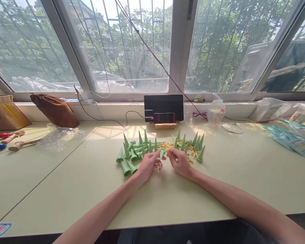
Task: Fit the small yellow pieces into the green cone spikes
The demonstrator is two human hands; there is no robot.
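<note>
My left hand (149, 163) pinches a green plastic cone (162, 154), its tip pointing down. Close beside it, my right hand (180, 162) has its fingers closed on a small yellow piece (167, 150) that meets the cone's wide end; whether it sits inside cannot be made out. Behind both hands lies a heap of small yellow pegs (190, 153). Several green cones (200, 154) stand point-up on the right. More green cones (125, 168) lie on their sides or stand to the left, near my left wrist.
A phone (165, 118) leans before a black tablet (164, 101) at the window. On the left are a brown drawstring bag (56, 110), wooden toys (21, 145) and crumpled clear plastic (62, 137). Teal packets (292, 137) and a plastic cup (217, 115) are on the right.
</note>
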